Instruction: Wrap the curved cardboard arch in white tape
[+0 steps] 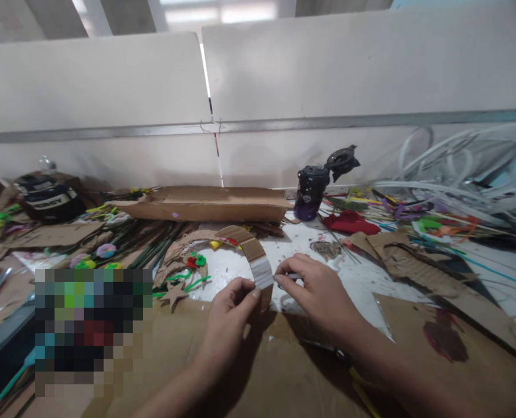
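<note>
A cardboard wreath ring (250, 248) stands tilted in front of me. A pale grey-white band (263, 270) crosses its right side. Crumpled brown paper, small red and green flowers (196, 260) and green strips trim its left side, near a cardboard star (173, 295). My left hand (234, 310) is closed on the ring's lower right edge, thumb and finger pinching it just below the band. At the outer edge of the band is my right hand (316, 285), its fingers pinched together around a small greyish thing, mostly hidden, that I cannot make out.
Brown cardboard (293, 354) lies under my forearms. Behind the ring are a long open cardboard box (210, 204) and a dark lidded bottle (310, 191). Red cloth (349, 223), torn cardboard (419, 273) and white strips (462, 162) crowd the right. A black jar (51, 197) stands left.
</note>
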